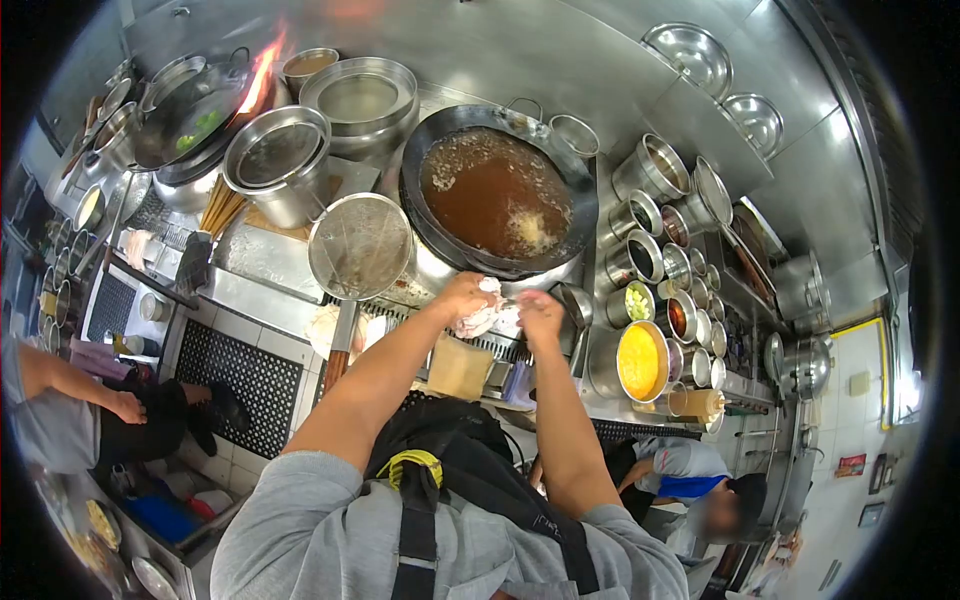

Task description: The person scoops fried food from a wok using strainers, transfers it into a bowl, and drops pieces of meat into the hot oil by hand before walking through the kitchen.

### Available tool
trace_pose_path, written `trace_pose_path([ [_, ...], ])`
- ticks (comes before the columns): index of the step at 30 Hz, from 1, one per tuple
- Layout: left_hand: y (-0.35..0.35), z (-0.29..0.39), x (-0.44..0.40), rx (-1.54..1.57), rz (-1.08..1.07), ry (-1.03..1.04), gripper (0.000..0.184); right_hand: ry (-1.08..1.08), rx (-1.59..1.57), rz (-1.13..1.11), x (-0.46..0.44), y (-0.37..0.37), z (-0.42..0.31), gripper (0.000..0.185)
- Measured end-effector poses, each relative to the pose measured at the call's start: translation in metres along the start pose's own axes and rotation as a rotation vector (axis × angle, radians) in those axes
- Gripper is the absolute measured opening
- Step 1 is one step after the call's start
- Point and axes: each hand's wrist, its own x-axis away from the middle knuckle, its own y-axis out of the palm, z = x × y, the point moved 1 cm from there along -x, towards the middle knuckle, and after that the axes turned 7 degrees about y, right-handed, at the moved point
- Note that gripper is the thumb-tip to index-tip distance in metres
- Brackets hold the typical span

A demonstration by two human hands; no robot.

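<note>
In front of the big wok (411, 180), whose brown oil bubbles round a pale piece at the lower right, both my hands are raised close together. My left hand (463, 297) is wrapped round a pale, floury lump (481, 313). Beside it, my right hand (541, 316) has its fingers bent at the lump's right side; blur hides what they hold, if anything. A round mesh strainer (360, 247) lies to the left, its handle toward me. A folded tan cloth (459, 367) is just below my hands.
Metal pots (281, 160) stand left of the wok; flames rise by another wok (165, 135). Several sauce containers and a yellow-filled pot (642, 361) line the right. One person (60, 400) stands at far left, another (680, 465) at lower right.
</note>
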Motion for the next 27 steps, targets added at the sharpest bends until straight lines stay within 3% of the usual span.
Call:
trace_pose_path([
  [2,-0.009,0.010,0.007,0.048,0.032,-0.054,0.036,0.005,-0.276,0.068,-0.016,-0.035,0.006,0.012],
  [4,-0.054,0.077,0.016,0.508,-0.028,-0.444,0.032,0.211,-0.388,0.083,-0.005,-0.052,-0.021,0.016],
  [6,-0.046,0.051,0.014,0.942,-0.147,-0.539,0.023,0.248,-0.525,0.048,-0.005,-0.064,-0.026,0.019],
  [8,-0.045,0.052,0.017,1.094,-0.015,-0.553,0.018,0.220,-0.708,-0.004,-0.013,-0.071,-0.027,0.018],
  [10,-0.048,0.054,0.019,1.199,-0.044,-0.551,0.017,0.192,-0.827,0.092,-0.013,-0.063,-0.054,0.011],
  [12,-0.047,0.049,0.019,1.324,-0.109,-0.577,0.017,0.094,-0.710,0.062,0.007,-0.044,-0.111,0.012],
  [15,-0.044,0.048,0.023,1.499,-0.041,-0.582,0.023,-0.046,-0.372,-0.042,0.014,-0.028,-0.170,0.015],
  [17,-0.048,0.062,0.027,1.629,0.021,-0.566,0.025,-0.111,-0.048,0.003,-0.003,-0.014,-0.187,0.021],
  [20,-0.035,0.041,0.033,1.529,0.078,-0.553,0.021,-0.340,0.462,0.061,-0.031,0.010,-0.190,0.036],
  [21,-0.041,0.062,0.035,1.513,0.175,-0.590,0.025,-0.440,0.637,0.078,-0.035,0.018,-0.190,0.042],
  [24,-0.028,0.051,0.033,1.639,0.381,-0.641,0.030,-0.435,1.136,0.035,-0.039,0.034,-0.191,0.055],
  [25,-0.029,0.043,0.040,1.671,0.254,-0.528,0.034,-0.422,1.265,0.031,-0.041,0.035,-0.188,0.060],
  [27,-0.034,0.052,0.043,1.776,0.225,-0.606,0.035,-0.449,1.466,0.081,-0.064,0.021,-0.168,0.057],
])
